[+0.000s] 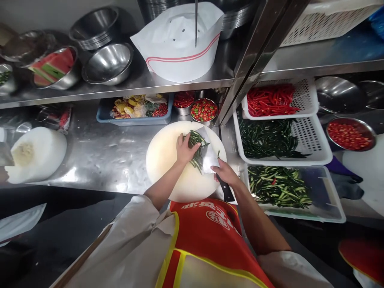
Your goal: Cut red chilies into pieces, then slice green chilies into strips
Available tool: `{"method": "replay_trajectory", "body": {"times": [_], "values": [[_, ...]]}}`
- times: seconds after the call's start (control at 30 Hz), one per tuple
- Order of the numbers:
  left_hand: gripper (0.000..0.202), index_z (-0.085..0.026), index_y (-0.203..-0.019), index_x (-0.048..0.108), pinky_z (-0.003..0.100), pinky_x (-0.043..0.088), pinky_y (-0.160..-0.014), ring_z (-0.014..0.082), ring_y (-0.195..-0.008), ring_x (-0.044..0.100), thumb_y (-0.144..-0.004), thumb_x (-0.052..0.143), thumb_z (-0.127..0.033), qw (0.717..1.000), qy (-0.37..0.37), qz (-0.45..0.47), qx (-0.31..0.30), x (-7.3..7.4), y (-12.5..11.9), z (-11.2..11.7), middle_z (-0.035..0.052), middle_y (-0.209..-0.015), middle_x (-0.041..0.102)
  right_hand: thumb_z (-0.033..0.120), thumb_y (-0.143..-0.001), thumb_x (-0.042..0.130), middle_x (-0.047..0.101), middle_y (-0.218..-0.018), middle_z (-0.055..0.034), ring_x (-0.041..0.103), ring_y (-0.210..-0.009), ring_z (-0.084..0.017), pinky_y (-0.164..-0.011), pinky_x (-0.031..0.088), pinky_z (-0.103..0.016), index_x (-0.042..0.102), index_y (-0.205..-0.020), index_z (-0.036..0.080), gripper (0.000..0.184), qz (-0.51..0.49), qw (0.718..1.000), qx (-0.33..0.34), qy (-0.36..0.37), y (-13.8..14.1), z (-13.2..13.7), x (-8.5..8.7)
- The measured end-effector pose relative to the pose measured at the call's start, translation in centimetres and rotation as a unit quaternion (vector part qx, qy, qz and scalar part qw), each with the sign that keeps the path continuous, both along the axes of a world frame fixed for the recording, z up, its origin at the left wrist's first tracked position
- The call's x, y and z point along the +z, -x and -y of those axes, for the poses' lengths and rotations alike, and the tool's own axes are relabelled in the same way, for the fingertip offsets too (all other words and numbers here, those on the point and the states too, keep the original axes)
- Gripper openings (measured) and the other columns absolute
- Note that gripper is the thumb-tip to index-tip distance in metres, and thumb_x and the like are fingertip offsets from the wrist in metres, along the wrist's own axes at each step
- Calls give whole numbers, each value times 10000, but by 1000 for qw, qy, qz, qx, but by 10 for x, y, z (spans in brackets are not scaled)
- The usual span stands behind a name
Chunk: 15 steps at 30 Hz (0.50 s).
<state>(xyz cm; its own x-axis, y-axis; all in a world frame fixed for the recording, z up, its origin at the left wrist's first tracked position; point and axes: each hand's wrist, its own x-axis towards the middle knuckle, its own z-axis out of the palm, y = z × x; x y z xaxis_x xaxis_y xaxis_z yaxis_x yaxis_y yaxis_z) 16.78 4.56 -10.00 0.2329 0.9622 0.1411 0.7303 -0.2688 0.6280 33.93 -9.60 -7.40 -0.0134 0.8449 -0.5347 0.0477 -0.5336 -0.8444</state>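
Observation:
My left hand [185, 149] presses down on a bunch of long green chillies [196, 149] lying on a round white cutting board [168, 158], fingers curled over them. My right hand [225, 173] is closed round the black handle of a cleaver [209, 156]. The cleaver's wide blade rests on the chillies just right of my left fingers. I wear a red apron [210, 236] with yellow trim.
Right of the board stand white baskets of red chillies [271, 100], whole green chillies [267, 138] and a tray of cut green chillies [279, 186]. Bowls of chopped red chilli [204, 110] sit behind. A second white board [37, 154] lies left. Steel bowls and a paper cap [180, 44] fill the shelf.

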Motion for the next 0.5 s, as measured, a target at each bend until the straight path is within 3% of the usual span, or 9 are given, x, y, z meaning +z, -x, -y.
{"method": "replay_trajectory", "body": {"times": [0.3, 0.5], "values": [[520, -219, -1258, 601, 511, 376, -1134, 328, -1373, 387, -833, 671, -510, 999, 14, 20, -30, 9, 18, 6, 138, -1474, 393, 352, -845, 510, 489, -497, 107, 541, -405, -117, -383, 422, -208, 417, -934, 225, 180, -15, 999, -34, -2, 73, 16, 7], [491, -209, -1227, 631, 487, 382, -1139, 321, -1361, 392, -825, 690, -483, 995, -38, 21, -87, 31, 19, 12, 137, -1448, 413, 376, -850, 531, 506, -507, 104, 542, -410, -118, -391, 451, -221, 430, -950, 222, 210, -46, 992, -117, -23, 97, 37, 14]]}}
